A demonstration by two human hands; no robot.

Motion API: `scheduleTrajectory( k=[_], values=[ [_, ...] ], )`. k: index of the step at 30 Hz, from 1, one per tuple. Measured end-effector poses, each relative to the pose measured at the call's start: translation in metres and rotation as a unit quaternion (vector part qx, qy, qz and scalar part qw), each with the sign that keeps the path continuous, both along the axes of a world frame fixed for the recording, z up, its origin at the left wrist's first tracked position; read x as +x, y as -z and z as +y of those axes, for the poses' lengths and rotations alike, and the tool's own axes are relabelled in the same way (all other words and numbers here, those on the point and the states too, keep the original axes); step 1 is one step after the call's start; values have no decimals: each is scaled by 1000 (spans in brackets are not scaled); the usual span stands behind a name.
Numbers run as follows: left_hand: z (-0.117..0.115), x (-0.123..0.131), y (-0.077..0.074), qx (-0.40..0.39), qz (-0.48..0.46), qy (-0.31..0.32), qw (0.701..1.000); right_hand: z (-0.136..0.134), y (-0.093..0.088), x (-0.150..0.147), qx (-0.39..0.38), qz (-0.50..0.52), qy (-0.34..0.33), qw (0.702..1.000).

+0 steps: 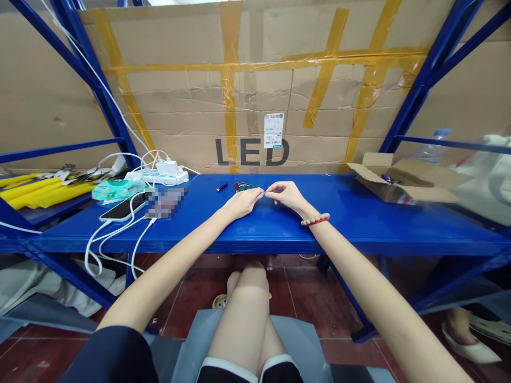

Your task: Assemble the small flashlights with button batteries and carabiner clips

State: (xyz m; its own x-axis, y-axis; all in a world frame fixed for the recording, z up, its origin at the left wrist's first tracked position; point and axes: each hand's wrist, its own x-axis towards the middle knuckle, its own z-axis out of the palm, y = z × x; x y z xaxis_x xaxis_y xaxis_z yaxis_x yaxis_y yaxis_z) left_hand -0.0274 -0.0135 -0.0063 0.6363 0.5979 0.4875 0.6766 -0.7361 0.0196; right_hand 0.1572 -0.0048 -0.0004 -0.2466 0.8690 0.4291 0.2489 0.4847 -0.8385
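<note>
Over the middle of the blue table, my left hand (pixel 244 202) and my right hand (pixel 288 194) meet at the fingertips. Both are closed in a pinch around a small shiny metal piece (pixel 263 193), too small to name and partly covered by the fingers. Just behind my left hand lie several small red and green items (pixel 242 186), partly hidden by it. A short purple-blue cylinder (pixel 222 187) rests on the tabletop to their left. A beaded bracelet with a red cord (pixel 315 219) circles my right wrist.
On the left of the table (pixel 359 223) are a phone (pixel 123 207), white cables, a power strip (pixel 181 176) and a green packet (pixel 115 189). An open cardboard box (pixel 379 183) stands at the right. A large taped cardboard sheet (pixel 179 111) closes off the back between blue posts.
</note>
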Motion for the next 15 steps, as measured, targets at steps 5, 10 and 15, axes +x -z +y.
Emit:
scheduleTrajectory(
  k=[5, 10, 15],
  values=[
    [2, 0, 2, 11, 18, -9, 1000, 1, 2, 0, 1, -14, 5, 1000],
    [3, -1, 3, 30, 39, -4, 999, -2, 0, 3, 1, -39, 13, 999],
    [3, -1, 4, 72, 55, 4, 996, -5, -1, 5, -22, -62, 15, 998]
  ],
)
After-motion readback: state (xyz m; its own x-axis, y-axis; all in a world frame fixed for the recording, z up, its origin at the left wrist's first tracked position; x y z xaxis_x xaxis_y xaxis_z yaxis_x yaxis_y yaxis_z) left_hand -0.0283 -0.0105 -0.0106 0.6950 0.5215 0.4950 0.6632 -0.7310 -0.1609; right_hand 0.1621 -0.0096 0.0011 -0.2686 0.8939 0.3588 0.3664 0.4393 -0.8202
